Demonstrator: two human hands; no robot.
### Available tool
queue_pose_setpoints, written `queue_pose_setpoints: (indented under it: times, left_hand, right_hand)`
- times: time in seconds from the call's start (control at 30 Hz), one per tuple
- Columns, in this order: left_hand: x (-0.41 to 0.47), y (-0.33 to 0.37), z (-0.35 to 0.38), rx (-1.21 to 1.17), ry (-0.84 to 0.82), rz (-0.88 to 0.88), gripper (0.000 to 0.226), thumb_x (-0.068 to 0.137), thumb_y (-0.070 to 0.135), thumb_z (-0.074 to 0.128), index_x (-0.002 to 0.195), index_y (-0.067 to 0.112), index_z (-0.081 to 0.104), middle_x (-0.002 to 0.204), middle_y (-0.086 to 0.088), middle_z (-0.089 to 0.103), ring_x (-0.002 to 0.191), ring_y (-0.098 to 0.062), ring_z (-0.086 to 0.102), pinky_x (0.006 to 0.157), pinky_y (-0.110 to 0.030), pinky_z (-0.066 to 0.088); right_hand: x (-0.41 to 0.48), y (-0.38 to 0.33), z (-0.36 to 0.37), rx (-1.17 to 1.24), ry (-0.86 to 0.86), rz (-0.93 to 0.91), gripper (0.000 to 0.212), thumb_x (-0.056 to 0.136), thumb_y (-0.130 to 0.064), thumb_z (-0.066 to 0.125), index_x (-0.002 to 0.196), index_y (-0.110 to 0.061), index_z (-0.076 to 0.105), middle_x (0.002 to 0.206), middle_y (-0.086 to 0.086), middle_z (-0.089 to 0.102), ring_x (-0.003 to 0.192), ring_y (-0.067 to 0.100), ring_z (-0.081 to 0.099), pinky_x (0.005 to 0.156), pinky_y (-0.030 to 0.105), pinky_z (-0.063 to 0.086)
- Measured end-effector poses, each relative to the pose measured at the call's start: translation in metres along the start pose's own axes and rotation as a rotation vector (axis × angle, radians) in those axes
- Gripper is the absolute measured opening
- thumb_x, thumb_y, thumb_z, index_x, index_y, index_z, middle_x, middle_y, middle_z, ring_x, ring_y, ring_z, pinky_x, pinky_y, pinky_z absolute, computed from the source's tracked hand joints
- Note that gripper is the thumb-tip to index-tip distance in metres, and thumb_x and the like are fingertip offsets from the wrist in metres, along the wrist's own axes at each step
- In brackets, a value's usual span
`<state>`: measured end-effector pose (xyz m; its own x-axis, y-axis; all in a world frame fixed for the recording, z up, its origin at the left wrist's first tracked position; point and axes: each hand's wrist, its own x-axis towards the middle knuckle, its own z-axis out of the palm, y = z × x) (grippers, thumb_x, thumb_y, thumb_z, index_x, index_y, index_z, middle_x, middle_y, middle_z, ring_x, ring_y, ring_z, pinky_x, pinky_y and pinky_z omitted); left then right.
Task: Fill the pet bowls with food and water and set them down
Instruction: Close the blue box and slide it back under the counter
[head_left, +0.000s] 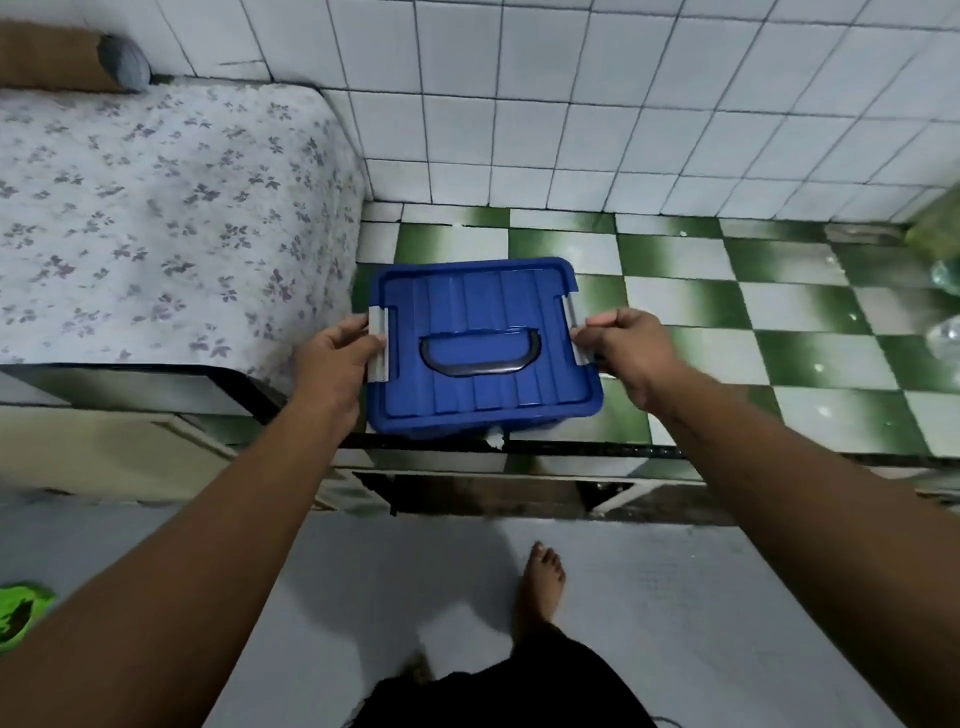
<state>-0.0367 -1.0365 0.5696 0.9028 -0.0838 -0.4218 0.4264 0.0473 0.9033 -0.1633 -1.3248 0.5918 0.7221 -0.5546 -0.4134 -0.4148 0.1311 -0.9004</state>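
A blue plastic storage box (480, 312) with a closed lid and a dark handle on top sits on the green-and-white checkered counter (675, 291), near its front edge. My left hand (332, 358) grips the grey clip on the box's left side. On the opposite side, my right hand (626, 345) pinches the grey clip there. No pet bowls are in view.
A floral-covered mattress (156, 208) lies left of the box, with a brown bolster (62, 62) at its far end. White tiled wall (571, 104) rises behind. Clear plastic bottles (945, 306) stand at the counter's right edge. My bare foot (540, 582) is on the grey floor; a green item (21, 613) lies far left.
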Motion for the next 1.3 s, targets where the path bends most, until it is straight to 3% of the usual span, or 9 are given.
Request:
queue_pose_setpoints:
  times: [0.13, 0.27, 0.4, 0.53, 0.67, 0.87, 1.03, 1.2, 1.3]
  left_hand:
    - [-0.032, -0.007, -0.019, 0.03, -0.098, -0.031, 0.026, 0.093, 0.001, 0.067, 0.116, 0.013, 0.072, 0.113, -0.011, 0.074, 0.098, -0.027, 0.072, 0.08, -0.045, 0.062]
    - [-0.067, -0.02, -0.037, 0.093, -0.133, -0.063, 0.024, 0.092, 0.003, 0.068, 0.114, 0.009, 0.073, 0.105, -0.011, 0.077, 0.092, -0.027, 0.075, 0.073, -0.043, 0.063]
    - [-0.102, -0.039, -0.054, 0.135, -0.169, -0.062, 0.027, 0.093, 0.004, 0.068, 0.119, 0.014, 0.071, 0.103, -0.007, 0.078, 0.087, -0.021, 0.075, 0.059, -0.03, 0.059]
    - [-0.131, -0.068, -0.068, 0.175, -0.196, -0.057, 0.029, 0.091, 0.005, 0.071, 0.119, 0.013, 0.072, 0.107, -0.006, 0.078, 0.096, -0.022, 0.075, 0.076, -0.035, 0.062]
    - [-0.151, -0.107, -0.078, 0.239, -0.215, -0.061, 0.024, 0.092, 0.0, 0.069, 0.108, 0.016, 0.076, 0.104, -0.004, 0.079, 0.096, -0.02, 0.074, 0.083, -0.037, 0.059]
    - [-0.146, -0.189, -0.081, 0.328, -0.2, -0.11, 0.028, 0.093, -0.002, 0.066, 0.116, 0.012, 0.073, 0.105, -0.001, 0.077, 0.096, -0.018, 0.071, 0.079, -0.028, 0.055]
    - [-0.113, -0.274, -0.079, 0.547, -0.19, -0.097, 0.036, 0.093, 0.004, 0.07, 0.128, 0.014, 0.067, 0.113, 0.003, 0.071, 0.093, -0.005, 0.066, 0.075, -0.017, 0.051]
    - [-0.041, -0.357, -0.071, 0.695, -0.197, -0.043, 0.04, 0.093, 0.01, 0.072, 0.132, 0.018, 0.065, 0.118, -0.005, 0.07, 0.096, -0.019, 0.066, 0.086, -0.03, 0.055]
    - [0.012, -0.394, -0.058, 0.783, -0.163, 0.011, 0.041, 0.097, 0.008, 0.065, 0.137, 0.015, 0.062, 0.121, 0.004, 0.062, 0.102, -0.014, 0.06, 0.081, -0.013, 0.045]
  right_hand:
    - [-0.065, 0.029, -0.008, 0.116, 0.084, 0.016, 0.019, 0.083, -0.008, 0.077, 0.088, -0.012, 0.059, 0.086, 0.012, 0.066, 0.076, 0.025, 0.065, 0.062, 0.031, 0.057]
    - [-0.127, 0.059, -0.013, 0.173, 0.135, 0.055, 0.011, 0.088, -0.013, 0.073, 0.083, -0.009, 0.064, 0.083, 0.011, 0.071, 0.07, 0.023, 0.069, 0.063, 0.034, 0.059]
    - [-0.179, 0.093, -0.022, 0.159, 0.141, 0.119, 0.016, 0.088, -0.019, 0.074, 0.09, -0.004, 0.069, 0.086, 0.013, 0.074, 0.073, 0.028, 0.071, 0.066, 0.04, 0.059]
    - [-0.217, 0.129, -0.033, 0.204, 0.174, 0.116, 0.02, 0.087, -0.013, 0.075, 0.093, 0.004, 0.068, 0.088, 0.016, 0.074, 0.077, 0.026, 0.069, 0.065, 0.034, 0.057]
    - [-0.234, 0.173, -0.041, 0.203, 0.139, 0.188, 0.024, 0.087, -0.012, 0.074, 0.097, 0.009, 0.067, 0.098, 0.02, 0.075, 0.089, 0.036, 0.071, 0.077, 0.045, 0.06]
    - [-0.212, 0.248, -0.043, 0.148, 0.146, 0.295, 0.008, 0.084, -0.012, 0.077, 0.084, -0.005, 0.073, 0.095, 0.021, 0.075, 0.087, 0.036, 0.07, 0.086, 0.059, 0.057]
    - [-0.159, 0.322, -0.022, 0.06, 0.221, 0.326, 0.009, 0.086, -0.01, 0.076, 0.088, -0.003, 0.073, 0.092, 0.017, 0.075, 0.089, 0.036, 0.072, 0.082, 0.053, 0.06]
    - [-0.067, 0.398, 0.009, -0.076, 0.236, 0.293, 0.01, 0.084, -0.019, 0.079, 0.087, -0.01, 0.076, 0.086, 0.004, 0.077, 0.088, 0.025, 0.073, 0.085, 0.048, 0.06]
    - [-0.009, 0.433, 0.028, -0.13, 0.235, 0.243, 0.01, 0.085, -0.022, 0.078, 0.085, -0.012, 0.075, 0.084, 0.002, 0.075, 0.083, 0.019, 0.07, 0.086, 0.044, 0.06]
